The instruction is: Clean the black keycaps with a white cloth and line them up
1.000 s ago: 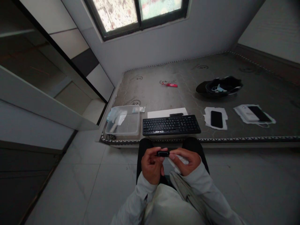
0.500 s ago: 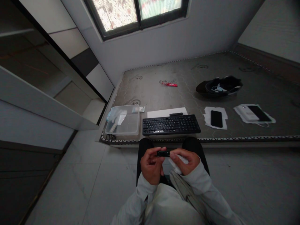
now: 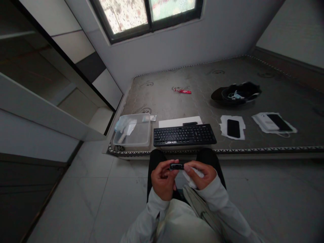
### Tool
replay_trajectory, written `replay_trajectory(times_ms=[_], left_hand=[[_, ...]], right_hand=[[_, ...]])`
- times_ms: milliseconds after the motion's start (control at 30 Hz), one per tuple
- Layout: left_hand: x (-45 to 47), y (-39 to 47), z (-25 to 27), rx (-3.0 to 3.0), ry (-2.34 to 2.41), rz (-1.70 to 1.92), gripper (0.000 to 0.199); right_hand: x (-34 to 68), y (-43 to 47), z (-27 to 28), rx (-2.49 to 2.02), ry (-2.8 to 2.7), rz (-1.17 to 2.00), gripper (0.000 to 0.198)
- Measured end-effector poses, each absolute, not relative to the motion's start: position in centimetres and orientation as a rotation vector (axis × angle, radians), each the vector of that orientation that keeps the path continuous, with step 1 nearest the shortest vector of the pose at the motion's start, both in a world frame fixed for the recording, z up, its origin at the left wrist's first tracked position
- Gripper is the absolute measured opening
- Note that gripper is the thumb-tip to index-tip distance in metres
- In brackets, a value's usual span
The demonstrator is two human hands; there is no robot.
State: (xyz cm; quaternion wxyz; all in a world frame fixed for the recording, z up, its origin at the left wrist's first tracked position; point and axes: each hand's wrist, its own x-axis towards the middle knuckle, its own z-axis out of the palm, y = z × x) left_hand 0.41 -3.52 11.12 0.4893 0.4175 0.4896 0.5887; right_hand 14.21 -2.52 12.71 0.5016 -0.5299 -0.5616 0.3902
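The bed (image 3: 162, 98) spreads out in front of the person's knees. At its near edge lie a clear plastic box (image 3: 141, 135) and, just right of it, a black keyboard (image 3: 184, 135). Over the lap are the left hand (image 3: 162, 180) and right hand (image 3: 204, 173). The right grip is closed around a white cloth (image 3: 189, 181), its fingertips at one end of a small black device (image 3: 176, 166), whose other end the left grip pinches between thumb and fingers.

Narrow gap between tub (image 3: 143, 134) and keyboard (image 3: 184, 135)
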Motion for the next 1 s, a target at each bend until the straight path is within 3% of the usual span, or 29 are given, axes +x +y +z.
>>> replay_trajectory(times_ms=[1000], left_hand=[[0.77,-3.51,11.27,0.992,1.257,1.42,0.027]], right_hand=[[14.34,-2.42,12.61,-1.303,-1.403,0.894,0.023]])
